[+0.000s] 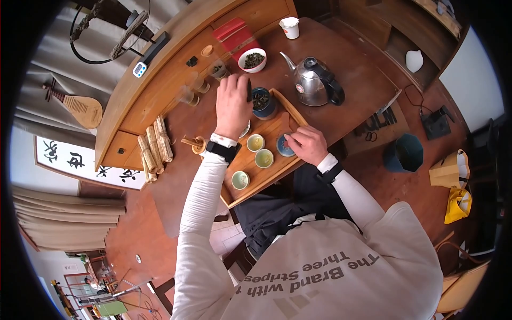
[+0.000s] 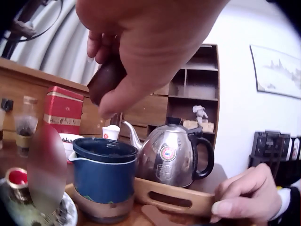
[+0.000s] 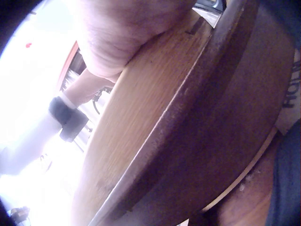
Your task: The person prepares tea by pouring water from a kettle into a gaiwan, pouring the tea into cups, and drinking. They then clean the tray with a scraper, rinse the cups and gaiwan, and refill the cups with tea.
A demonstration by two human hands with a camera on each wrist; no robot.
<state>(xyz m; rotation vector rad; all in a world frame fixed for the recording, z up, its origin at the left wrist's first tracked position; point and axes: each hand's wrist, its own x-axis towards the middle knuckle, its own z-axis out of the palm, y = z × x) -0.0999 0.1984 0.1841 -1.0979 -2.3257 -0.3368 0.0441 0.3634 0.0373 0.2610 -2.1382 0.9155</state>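
My left hand (image 1: 233,106) is raised just beside a blue tea pot (image 1: 263,109) with dark tea leaves inside. In the left wrist view its thumb and fingers pinch a dark brown, rounded piece (image 2: 108,80) above the blue pot, partly hidden by the fingers; I cannot tell its kind. My right hand (image 1: 309,145) is low at the tray's near side, fingers bent at the edge of a round blue lid (image 1: 285,145). The wooden tray (image 1: 256,181) also bears pale green teacups (image 1: 264,158). The right wrist view shows mostly the tray's outer side.
Behind the tray stands a steel kettle (image 1: 312,85) with a black handle. A white bowl of tea leaves (image 1: 252,60), a red box (image 1: 233,37) and a paper cup (image 1: 289,28) are farther back. A wooden holder (image 1: 198,144) and tied bamboo rolls (image 1: 154,146) are at left.
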